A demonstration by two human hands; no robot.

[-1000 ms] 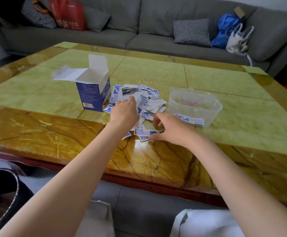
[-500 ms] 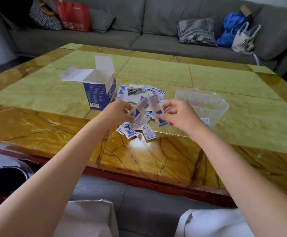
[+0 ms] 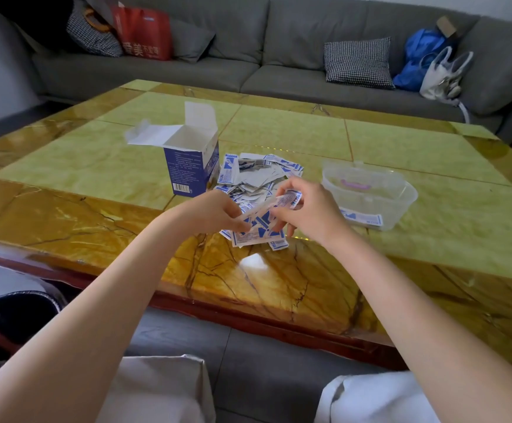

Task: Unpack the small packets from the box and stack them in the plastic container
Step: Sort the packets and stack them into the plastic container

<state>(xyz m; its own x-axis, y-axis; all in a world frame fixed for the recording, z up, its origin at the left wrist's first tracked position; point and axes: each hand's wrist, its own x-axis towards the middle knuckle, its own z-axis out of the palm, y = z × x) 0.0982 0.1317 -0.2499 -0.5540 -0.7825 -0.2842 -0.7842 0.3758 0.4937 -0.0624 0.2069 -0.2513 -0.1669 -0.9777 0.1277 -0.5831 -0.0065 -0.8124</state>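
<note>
An open blue and white box (image 3: pixel 189 167) stands upright on the table with its flaps up. A loose pile of small white and blue packets (image 3: pixel 256 178) lies to its right. My left hand (image 3: pixel 215 212) and my right hand (image 3: pixel 305 210) meet just above the near edge of the pile, both pinching a few packets (image 3: pixel 285 201) held between them. The clear plastic container (image 3: pixel 401 203) sits to the right of my hands, with a packet (image 3: pixel 361 216) lying flat inside.
The green and amber marble table (image 3: pixel 294 132) has a red front edge near my knees. A grey sofa (image 3: pixel 279 71) behind it holds checked cushions, a red bag (image 3: pixel 144 33), and blue and white bags (image 3: pixel 432 62). A dark bin (image 3: pixel 10 328) stands at lower left.
My hands rose from the table with packets picked off the pile and came together. They now hold the packets jointly, closer to each other than half a second ago.
</note>
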